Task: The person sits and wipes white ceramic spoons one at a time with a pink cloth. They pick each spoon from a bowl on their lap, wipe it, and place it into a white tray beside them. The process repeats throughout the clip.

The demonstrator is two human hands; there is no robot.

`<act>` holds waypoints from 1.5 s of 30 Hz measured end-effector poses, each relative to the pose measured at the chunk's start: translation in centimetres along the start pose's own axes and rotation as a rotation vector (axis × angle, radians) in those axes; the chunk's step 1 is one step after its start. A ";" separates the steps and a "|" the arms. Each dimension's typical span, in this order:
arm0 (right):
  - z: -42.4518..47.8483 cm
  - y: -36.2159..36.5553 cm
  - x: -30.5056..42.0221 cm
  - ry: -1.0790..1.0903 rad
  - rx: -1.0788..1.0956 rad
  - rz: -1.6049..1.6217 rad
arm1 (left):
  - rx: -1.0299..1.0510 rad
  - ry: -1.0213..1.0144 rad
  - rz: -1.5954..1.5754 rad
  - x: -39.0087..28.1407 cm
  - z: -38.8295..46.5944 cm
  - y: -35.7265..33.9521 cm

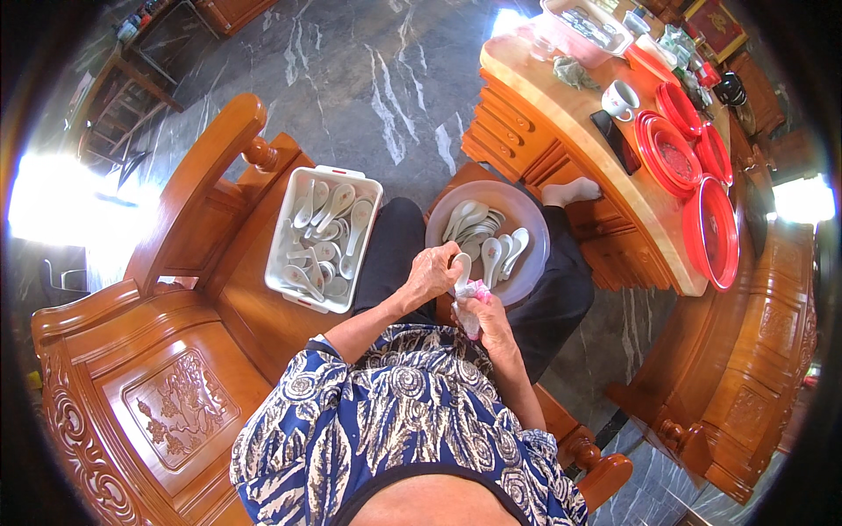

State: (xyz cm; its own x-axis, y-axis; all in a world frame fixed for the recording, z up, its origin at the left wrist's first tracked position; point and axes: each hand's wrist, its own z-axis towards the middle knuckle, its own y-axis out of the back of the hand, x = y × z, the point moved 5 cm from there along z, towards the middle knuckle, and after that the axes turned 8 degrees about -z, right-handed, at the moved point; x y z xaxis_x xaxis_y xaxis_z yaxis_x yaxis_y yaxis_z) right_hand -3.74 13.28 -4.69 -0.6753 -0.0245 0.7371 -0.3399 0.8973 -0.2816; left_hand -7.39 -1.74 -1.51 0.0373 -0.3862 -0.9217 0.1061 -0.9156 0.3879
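Observation:
Between my two hands is a white ceramic soup spoon (pixel 462 268). My left hand (pixel 431 273) grips one end of it. My right hand (pixel 488 319) pinches a white-and-pink cloth (pixel 470 315) around its other end. Just beyond my hands, a translucent plastic basin (pixel 536 230) stands between my knees. White ceramic spoons (pixel 477 220) are stacked at its far left, and several flower-patterned ones (pixel 503 253) lie at its right. Left of my leg, a white plastic tub (pixel 279 253) holds many more loose ceramic spoons (pixel 327 246) on the bench seat.
I sit on a carved wooden bench (pixel 177 394). At the right, a wooden table (pixel 546 82) bears red plates (pixel 668 154), a phone (pixel 615 141), a mug (pixel 619 100), a grey cloth (pixel 574 71) and a pink-and-white tub (pixel 579 49). Another carved bench (pixel 756 355) stands farther right.

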 end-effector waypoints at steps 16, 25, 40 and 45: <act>-0.4 -0.1 0.6 0.053 0.044 0.000 | 0.008 0.027 -0.054 0.0 1.0 1.3; -0.3 0.1 0.2 0.019 0.039 0.015 | 0.167 0.060 -0.308 1.4 1.4 0.7; -1.5 -1.1 2.1 0.041 0.251 0.094 | 0.397 0.277 -0.839 2.4 0.8 -1.1; -1.3 -1.4 1.7 0.024 0.193 0.095 | 0.356 0.259 -0.738 2.5 0.9 -1.4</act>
State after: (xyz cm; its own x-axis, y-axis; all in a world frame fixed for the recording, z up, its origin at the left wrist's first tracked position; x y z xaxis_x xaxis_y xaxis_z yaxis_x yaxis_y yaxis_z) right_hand -3.55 12.59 -2.25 -0.6952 0.0692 0.7155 -0.3959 0.7939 -0.4615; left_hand -8.30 -1.53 -4.35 0.3113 0.3205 -0.8946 -0.1242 -0.9196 -0.3727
